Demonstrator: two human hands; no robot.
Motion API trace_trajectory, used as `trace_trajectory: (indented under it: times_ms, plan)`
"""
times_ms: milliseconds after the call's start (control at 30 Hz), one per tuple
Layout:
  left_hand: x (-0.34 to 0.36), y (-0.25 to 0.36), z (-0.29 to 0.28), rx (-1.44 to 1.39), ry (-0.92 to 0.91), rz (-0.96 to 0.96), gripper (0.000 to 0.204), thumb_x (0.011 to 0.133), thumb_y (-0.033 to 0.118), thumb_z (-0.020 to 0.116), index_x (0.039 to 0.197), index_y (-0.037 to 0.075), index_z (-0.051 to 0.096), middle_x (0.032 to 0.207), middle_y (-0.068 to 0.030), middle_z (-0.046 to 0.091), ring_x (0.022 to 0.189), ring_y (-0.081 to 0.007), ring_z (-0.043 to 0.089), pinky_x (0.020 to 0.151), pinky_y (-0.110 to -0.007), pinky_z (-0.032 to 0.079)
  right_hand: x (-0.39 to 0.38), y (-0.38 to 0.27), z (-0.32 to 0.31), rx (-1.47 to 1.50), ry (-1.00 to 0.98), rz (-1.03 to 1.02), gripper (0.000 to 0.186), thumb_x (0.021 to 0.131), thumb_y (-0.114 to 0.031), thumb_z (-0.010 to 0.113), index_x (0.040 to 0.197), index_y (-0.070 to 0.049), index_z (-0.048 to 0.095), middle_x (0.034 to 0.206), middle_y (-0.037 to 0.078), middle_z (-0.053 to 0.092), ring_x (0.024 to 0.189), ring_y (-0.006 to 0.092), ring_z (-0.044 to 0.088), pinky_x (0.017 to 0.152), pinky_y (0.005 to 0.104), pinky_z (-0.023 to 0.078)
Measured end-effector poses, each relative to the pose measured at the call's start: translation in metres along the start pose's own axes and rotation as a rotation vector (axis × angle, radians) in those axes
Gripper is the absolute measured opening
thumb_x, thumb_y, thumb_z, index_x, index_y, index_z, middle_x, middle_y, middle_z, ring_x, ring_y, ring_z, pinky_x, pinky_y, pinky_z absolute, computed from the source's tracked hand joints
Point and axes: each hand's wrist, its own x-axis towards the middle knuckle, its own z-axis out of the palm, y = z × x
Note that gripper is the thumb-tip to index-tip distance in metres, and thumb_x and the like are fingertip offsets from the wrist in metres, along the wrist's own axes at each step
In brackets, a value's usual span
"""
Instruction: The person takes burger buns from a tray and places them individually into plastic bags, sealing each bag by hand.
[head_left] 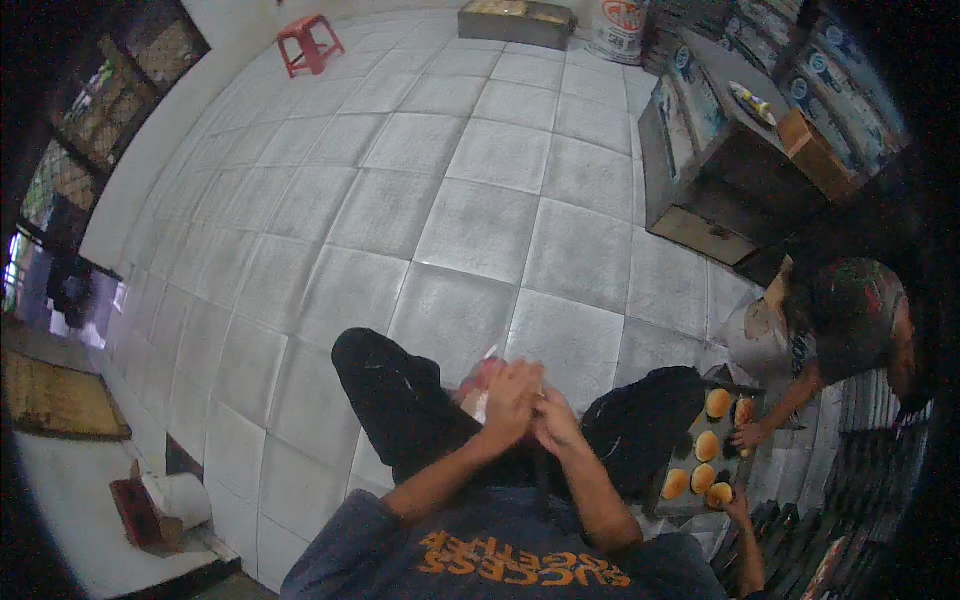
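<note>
Meeting close together to the left of the metal tray (688, 509), the two hands work at a small pink-and-white item (484, 374). The left hand (508, 408) lies over it with fingers mostly extended; the right hand (558, 420) is curled just beside, and I cannot tell whether either one truly grips. The item sits on the side of the hands away from the tray, so the left hand is nearer to it; its long axis cannot be read. The right hand is nearer the tray, with a dark-trousered leg (645, 408) between them. The tray's long side runs away from the wearer, and golden buns (707, 446) lie on it. A co-worker's hand (748, 437) is at its right edge, and another person's hand (738, 503) at its near right corner; that forearm's owner is cut off. Fingers hide most of the item, and beyond the tray's right side dark slatted shapes (885, 450) blur into shadow.
</note>
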Motion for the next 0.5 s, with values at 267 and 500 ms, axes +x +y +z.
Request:
trace_trajectory:
  times_ms: [267, 500]
  plan:
    - [0.03, 0.025, -0.014, -1.162, 0.269, -0.583, 0.06, 0.088, 0.043, 0.045, 0.134, 0.008, 0.031, 0.124, -0.0146, 0.041, 0.11, -0.0279, 0.044, 0.095, -0.037, 0.036, -0.005, -0.027, 0.054, -1.241, 0.111, -0.854, 0.039, 0.081, -0.006, 0.053, 0.119, 0.004, 0.047, 0.129, 0.019, 0.044, 0.112, 0.0316, 0.049, 0.095, 0.0367, 0.039]
    - [0.04, 0.043, -0.065, -1.521, 0.528, -0.846, 0.061, 0.085, 0.058, 0.039, 0.117, 0.006, 0.045, 0.105, -0.0124, 0.053, 0.091, -0.0261, 0.054, 0.079, -0.04, 0.047, -0.02, -0.01, 0.088, -1.311, 0.049, -1.114, 0.025, 0.07, 0.0, 0.06, 0.094, 0.002, 0.057, 0.092, 0.019, 0.056, 0.085, 0.0356, 0.055, 0.074, 0.0425, 0.044]
